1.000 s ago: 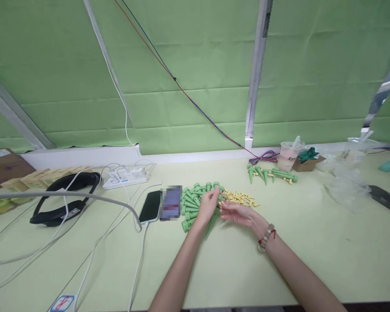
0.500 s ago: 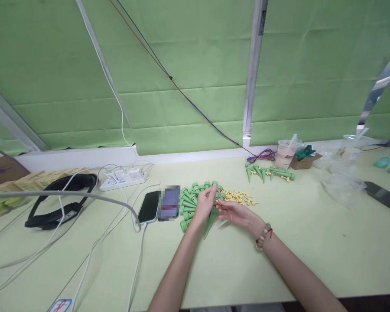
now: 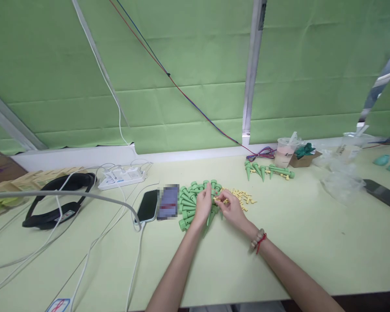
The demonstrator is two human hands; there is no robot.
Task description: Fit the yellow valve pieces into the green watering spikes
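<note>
My left hand is closed around a green plastic watering spike, whose point angles down toward the table. Close against its side, my right hand pinches a small yellow valve between thumb and fingertips; whether the valve sits inside the spike's hole cannot be made out. Under and left of my left hand lies a heap of green spikes with round caps. Beyond my right hand is a scatter of little yellow valves, partly hidden by that hand.
Farther back lie several green spikes with yellow valves, near a drink cup and a small cardboard box. Two phones lie left of the heap. White cables, a power strip and a black headset occupy the left side.
My right hand has turned and come in against the spike, its fingers now pinching the yellow valve beside it. My left hand keeps its hold in nearly the same place.
</note>
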